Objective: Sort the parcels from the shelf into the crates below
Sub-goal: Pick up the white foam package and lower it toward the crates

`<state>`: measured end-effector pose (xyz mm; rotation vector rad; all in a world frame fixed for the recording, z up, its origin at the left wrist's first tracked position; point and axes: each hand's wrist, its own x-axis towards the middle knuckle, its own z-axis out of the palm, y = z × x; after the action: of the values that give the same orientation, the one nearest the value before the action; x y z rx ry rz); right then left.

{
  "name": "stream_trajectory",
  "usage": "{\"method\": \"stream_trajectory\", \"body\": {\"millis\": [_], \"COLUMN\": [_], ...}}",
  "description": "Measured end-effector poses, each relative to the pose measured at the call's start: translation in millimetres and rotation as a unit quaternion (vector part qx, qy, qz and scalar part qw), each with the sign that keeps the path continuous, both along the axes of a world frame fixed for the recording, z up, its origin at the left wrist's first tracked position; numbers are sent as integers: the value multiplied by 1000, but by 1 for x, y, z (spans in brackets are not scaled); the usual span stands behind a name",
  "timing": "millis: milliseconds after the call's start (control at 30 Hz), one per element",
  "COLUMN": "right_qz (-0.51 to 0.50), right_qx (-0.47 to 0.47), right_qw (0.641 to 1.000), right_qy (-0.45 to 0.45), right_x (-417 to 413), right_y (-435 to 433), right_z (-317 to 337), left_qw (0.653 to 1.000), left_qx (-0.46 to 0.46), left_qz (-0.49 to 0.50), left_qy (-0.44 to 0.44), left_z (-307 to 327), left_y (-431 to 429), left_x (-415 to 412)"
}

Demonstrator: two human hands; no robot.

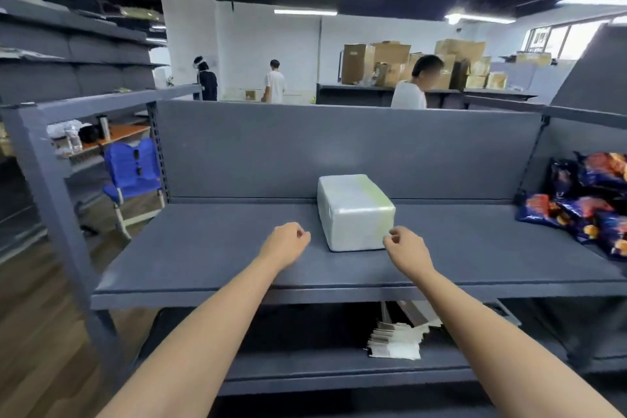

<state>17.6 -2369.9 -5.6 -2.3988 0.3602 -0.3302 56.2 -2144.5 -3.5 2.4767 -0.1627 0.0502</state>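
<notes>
A white wrapped parcel (354, 210), box-shaped with a faint green streak, lies on the grey shelf board (210, 254) near the middle. My left hand (286, 243) hovers just left of its near corner, fingers loosely curled, holding nothing. My right hand (405, 248) is at the parcel's near right corner, fingers curled, close to or just touching the wrap. No crate is in view.
Blue snack bags (583, 204) are piled at the shelf's right end. A stack of papers (397, 339) lies on the lower shelf. A blue chair (134, 173) stands left behind the upright. Three people and cardboard boxes (393, 61) are beyond the back panel.
</notes>
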Motion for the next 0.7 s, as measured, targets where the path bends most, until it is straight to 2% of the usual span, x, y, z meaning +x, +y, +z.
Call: {"method": "stream_trajectory", "body": {"millis": [133, 300, 433, 600, 700], "right_qz": [-25, -38, -31, -17, 2], "right_qx": [19, 77, 143, 195, 191], "right_qw": [999, 996, 988, 981, 980], "right_qy": [-14, 31, 47, 8, -51], "right_x": [41, 77, 103, 122, 124], "right_y": [-19, -33, -39, -39, -33], "right_z": [10, 3, 0, -4, -1], "left_qw": [999, 991, 989, 991, 988], "left_qx": [-36, -116, -120, -102, -141], "left_qz": [-27, -72, -84, -89, -62], "left_qy": [5, 16, 33, 11, -11], "left_z": [14, 7, 4, 0, -1], "left_y": [-33, -69, -88, -95, -85], "left_x": [51, 91, 119, 140, 143]}}
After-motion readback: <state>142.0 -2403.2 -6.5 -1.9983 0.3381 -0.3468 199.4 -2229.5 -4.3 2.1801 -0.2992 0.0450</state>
